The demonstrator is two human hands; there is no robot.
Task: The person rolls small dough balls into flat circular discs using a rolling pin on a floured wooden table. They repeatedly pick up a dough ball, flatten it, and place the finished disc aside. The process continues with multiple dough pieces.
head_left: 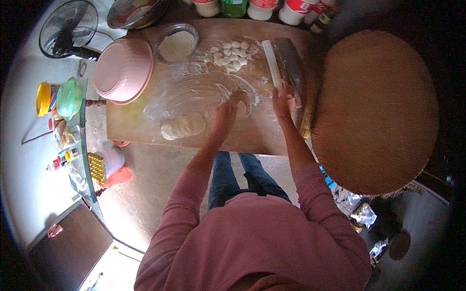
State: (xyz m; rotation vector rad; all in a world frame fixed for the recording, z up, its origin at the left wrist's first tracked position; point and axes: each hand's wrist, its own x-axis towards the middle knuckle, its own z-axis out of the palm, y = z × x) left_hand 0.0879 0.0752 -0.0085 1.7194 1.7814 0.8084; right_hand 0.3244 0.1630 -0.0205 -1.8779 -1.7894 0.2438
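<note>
My left hand (224, 118) is low over the board, its fingers curled at the edge of a small dough round (241, 109); the hand partly hides the round. My right hand (283, 102) is closed around the near end of a pale rolling pin (272, 63), which points away from me. Left of my left hand lies an overlapping row of flat dough wrappers (184, 126). Farther back, several small dough pieces (230, 55) sit in a floury cluster. Dry flour streaks the wooden board (131, 121).
A pink basin (121, 70) and a metal bowl of flour (177, 46) stand at the back left. A dark cleaver-like blade (290, 65) lies beside the rolling pin. A large round woven tray (374, 114) fills the right side. Jars (262, 8) line the far edge.
</note>
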